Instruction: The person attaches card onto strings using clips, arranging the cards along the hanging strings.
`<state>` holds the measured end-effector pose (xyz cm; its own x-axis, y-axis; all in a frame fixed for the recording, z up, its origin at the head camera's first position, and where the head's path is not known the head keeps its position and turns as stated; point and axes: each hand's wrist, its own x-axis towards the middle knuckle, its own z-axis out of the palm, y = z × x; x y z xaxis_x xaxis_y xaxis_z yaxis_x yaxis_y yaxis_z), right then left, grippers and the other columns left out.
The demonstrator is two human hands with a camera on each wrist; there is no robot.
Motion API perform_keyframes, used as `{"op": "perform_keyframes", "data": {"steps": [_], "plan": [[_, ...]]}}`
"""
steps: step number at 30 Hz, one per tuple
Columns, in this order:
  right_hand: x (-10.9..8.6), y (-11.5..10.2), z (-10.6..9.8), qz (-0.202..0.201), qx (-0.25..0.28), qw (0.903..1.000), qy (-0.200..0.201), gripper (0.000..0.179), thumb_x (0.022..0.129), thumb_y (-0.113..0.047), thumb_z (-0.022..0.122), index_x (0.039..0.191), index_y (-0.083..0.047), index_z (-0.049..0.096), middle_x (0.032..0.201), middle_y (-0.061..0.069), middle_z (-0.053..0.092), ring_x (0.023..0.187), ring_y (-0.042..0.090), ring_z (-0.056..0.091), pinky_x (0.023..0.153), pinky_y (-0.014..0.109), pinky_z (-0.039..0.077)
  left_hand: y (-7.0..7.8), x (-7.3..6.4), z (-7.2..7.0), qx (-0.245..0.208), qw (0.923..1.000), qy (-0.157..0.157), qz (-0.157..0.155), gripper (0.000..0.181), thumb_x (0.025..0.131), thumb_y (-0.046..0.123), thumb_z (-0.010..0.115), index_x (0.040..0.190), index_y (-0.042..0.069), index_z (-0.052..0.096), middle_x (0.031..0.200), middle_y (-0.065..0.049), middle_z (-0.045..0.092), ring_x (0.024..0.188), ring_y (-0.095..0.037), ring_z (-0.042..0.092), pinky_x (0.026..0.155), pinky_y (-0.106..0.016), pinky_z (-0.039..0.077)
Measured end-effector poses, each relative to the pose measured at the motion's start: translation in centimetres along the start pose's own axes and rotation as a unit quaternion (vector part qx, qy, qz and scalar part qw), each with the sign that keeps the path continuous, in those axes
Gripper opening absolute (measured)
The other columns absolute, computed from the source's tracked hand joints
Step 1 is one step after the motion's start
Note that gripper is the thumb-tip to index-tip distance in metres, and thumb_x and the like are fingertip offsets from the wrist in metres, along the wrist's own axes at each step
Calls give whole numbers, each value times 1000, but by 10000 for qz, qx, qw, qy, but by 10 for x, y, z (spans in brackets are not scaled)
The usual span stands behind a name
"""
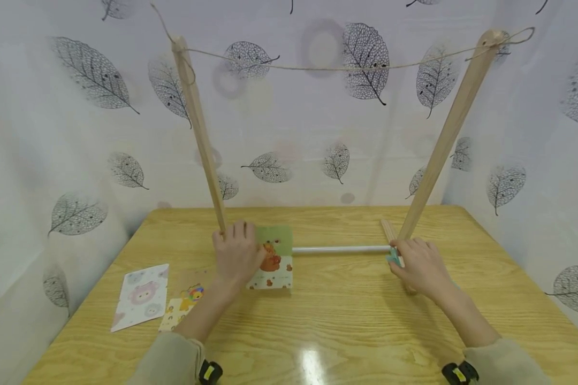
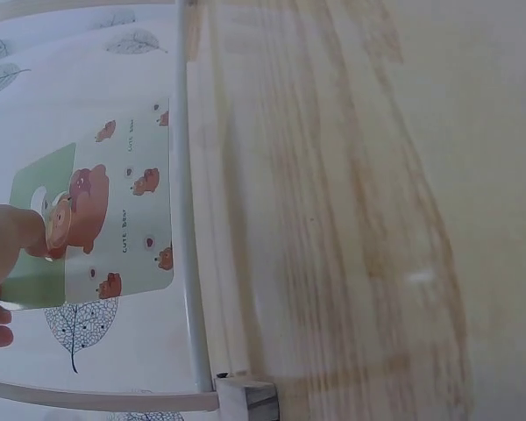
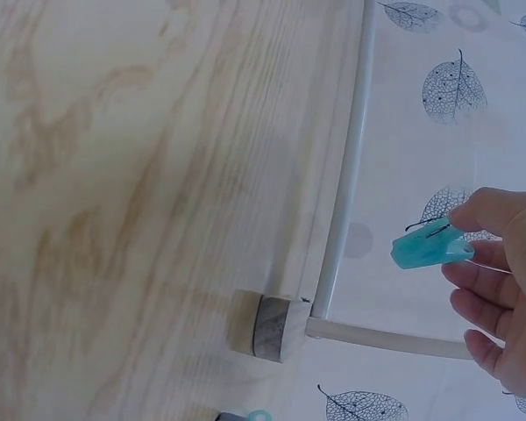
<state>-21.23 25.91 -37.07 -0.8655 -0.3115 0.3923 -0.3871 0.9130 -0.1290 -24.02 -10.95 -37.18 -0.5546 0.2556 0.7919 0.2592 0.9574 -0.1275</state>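
My left hand (image 1: 238, 254) pinches a bear-printed card (image 1: 280, 267), green on top and white below, by its edge. In the left wrist view the thumb lies over the face of the card (image 2: 114, 215), printed "CUTE BEAR". My right hand (image 1: 421, 264) is by the foot of the right wooden post (image 1: 443, 144). Between its thumb and index finger it holds a teal clothespin (image 3: 425, 247), the other fingers loosely bent. Overhead, a thin twine (image 1: 313, 69) runs between the tops of the right post and the left wooden post (image 1: 199, 125).
A white rod (image 1: 342, 249) joins the posts low down. Two more cards lie on the wooden table (image 1: 318, 315) at left: a pale pink one (image 1: 142, 295) and a lion one (image 1: 185, 302), partly behind my forearm. A leaf-patterned curtain (image 1: 294, 123) hangs behind.
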Motion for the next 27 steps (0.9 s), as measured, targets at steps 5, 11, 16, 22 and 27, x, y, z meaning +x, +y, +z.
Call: {"op": "perform_keyframes", "data": {"steps": [5,11,16,22,27], "plan": [[4,-3,-1,-75,81,9999,95,28,81,-14,65,105,0,60,92,11,66,92,34,55,75,47,38,-4,4,-1,78,9996,272,55,28,62,13,68,83,-1,58,78,-15,59,67,-29,52,64,-45,42],[8,-9,-3,-194,39,9997,140,31,78,-14,68,106,-1,60,88,8,65,87,31,56,74,47,39,-7,9,-6,105,9995,302,-33,32,62,15,71,85,-3,59,78,-17,57,68,-29,51,62,-42,41],[15,-17,-8,-356,18,9990,262,31,77,-14,69,104,-2,60,86,8,65,83,30,56,71,44,39,-9,13,-8,123,9992,378,-78,31,63,17,70,84,-2,58,78,-17,57,67,-30,49,62,-41,38],[29,-26,-18,-714,-28,9952,666,28,77,-13,69,102,-2,60,85,8,65,84,32,57,68,44,40,-12,22,-12,169,9982,578,-18,31,64,19,69,83,-2,57,79,-17,56,68,-30,48,63,-42,37],[42,-35,-29,-1079,36,9880,1107,27,77,-11,69,100,-1,61,86,9,64,84,32,57,71,46,41,-15,31,-19,264,9969,737,13,32,65,20,68,86,-2,57,80,-16,55,69,-30,47,62,-41,37]]}}
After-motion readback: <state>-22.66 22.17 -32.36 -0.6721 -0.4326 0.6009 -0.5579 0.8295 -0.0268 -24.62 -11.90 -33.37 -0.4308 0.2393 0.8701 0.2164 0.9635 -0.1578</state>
